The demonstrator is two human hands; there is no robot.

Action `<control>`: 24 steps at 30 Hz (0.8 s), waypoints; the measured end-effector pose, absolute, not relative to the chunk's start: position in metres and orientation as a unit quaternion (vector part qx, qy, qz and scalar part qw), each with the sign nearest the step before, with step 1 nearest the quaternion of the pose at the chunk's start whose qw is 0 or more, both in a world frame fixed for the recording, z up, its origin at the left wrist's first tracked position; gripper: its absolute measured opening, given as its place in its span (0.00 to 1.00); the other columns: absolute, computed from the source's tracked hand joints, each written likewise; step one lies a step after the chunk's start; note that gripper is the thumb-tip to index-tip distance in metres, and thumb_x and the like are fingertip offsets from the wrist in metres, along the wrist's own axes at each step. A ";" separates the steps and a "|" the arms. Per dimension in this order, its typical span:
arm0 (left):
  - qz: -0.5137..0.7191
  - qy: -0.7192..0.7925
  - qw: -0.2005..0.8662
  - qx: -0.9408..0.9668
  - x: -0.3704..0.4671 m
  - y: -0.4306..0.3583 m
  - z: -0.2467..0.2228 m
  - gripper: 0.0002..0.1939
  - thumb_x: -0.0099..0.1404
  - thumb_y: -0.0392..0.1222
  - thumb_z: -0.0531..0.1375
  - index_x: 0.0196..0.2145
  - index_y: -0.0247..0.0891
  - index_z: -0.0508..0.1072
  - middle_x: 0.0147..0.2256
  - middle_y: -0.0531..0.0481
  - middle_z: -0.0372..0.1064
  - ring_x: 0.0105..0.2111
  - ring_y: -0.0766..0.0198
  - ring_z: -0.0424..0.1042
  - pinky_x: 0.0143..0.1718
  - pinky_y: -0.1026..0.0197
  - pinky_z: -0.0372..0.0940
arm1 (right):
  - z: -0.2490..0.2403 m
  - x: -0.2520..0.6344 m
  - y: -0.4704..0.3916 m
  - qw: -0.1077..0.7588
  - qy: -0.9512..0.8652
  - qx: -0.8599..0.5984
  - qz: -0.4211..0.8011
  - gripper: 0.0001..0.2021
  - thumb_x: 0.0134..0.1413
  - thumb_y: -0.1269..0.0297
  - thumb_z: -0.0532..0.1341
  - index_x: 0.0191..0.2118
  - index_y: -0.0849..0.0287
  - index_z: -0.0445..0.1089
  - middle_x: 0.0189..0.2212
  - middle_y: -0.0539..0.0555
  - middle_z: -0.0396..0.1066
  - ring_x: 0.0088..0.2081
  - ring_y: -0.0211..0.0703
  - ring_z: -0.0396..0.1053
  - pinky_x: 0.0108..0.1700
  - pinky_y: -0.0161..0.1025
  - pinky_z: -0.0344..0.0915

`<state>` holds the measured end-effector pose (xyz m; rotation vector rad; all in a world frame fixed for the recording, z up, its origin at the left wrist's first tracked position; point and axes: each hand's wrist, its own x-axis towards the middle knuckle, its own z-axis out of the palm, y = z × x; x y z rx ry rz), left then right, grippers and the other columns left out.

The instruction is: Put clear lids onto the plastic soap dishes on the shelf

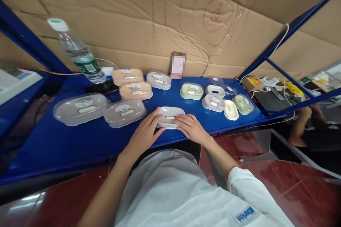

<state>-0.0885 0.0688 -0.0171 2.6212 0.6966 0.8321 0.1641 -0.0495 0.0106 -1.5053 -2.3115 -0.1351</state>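
Observation:
A pale grey oval dish point(170, 112) with a slot in its middle lies on the blue table near the front edge, between my hands. My left hand point(148, 127) touches its left end, thumb and fingers apart. From the right, my right hand point(191, 127) rests its spread fingers on the dish's right part. Left of them sit two grey lidded boxes point(124, 112) point(81, 109). Behind are two peach lidded boxes point(135, 91) point(128, 76) and another grey one point(159, 80). A green lidded box point(191, 91) stands behind the dish to the right.
To the right are a grey box point(213, 102), a cream tray point(231, 110), another green box point(243, 104) and loose clear lids point(215, 81). A water bottle point(81, 56) stands at back left. A blurred upright object point(178, 65) leans against cardboard. Another person's arm point(299, 127) shows far right.

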 end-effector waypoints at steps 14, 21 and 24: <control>0.321 0.223 0.038 0.919 -0.090 0.069 -0.021 0.20 0.77 0.50 0.62 0.61 0.39 0.77 0.71 0.34 0.64 0.70 0.38 0.66 0.67 0.38 0.69 | 0.001 0.158 -0.050 0.180 -0.823 -0.522 -0.130 0.17 0.78 0.65 0.58 0.65 0.60 0.72 0.61 0.61 0.77 0.64 0.52 0.73 0.65 0.51 0.69; 0.326 0.226 0.002 0.918 -0.089 0.066 -0.018 0.19 0.77 0.46 0.62 0.61 0.39 0.77 0.71 0.33 0.64 0.72 0.39 0.63 0.69 0.37 0.67 | 0.002 0.152 -0.045 0.197 -0.814 -0.522 -0.161 0.14 0.76 0.66 0.58 0.59 0.64 0.74 0.56 0.63 0.80 0.60 0.54 0.76 0.60 0.51 0.71; 0.313 0.208 0.014 0.927 -0.090 0.067 -0.019 0.19 0.79 0.45 0.60 0.63 0.38 0.75 0.70 0.36 0.66 0.72 0.42 0.64 0.70 0.38 0.66 | 0.004 0.150 -0.042 0.184 -0.823 -0.521 -0.135 0.12 0.77 0.65 0.58 0.57 0.62 0.75 0.55 0.63 0.80 0.60 0.54 0.76 0.59 0.50 0.72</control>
